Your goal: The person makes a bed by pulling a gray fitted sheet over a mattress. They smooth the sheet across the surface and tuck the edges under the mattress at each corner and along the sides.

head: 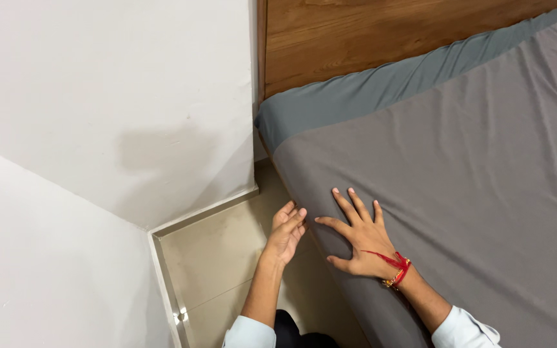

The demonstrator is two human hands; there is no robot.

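A bed with a grey sheet [459, 167] fills the right side of the head view. A blue-grey layer [369, 93] shows along its head end. My right hand [359, 235] lies flat on the sheet near the bed's left edge, fingers spread; a red thread and a bracelet circle its wrist. My left hand [286, 233] is at the side edge of the mattress, fingers together against the sheet's edge. Whether it grips the fabric is hidden.
A wooden headboard [369, 35] stands behind the bed. White walls [111, 96] meet in a corner at the left, leaving a narrow strip of beige tiled floor [220, 264] between wall and bed.
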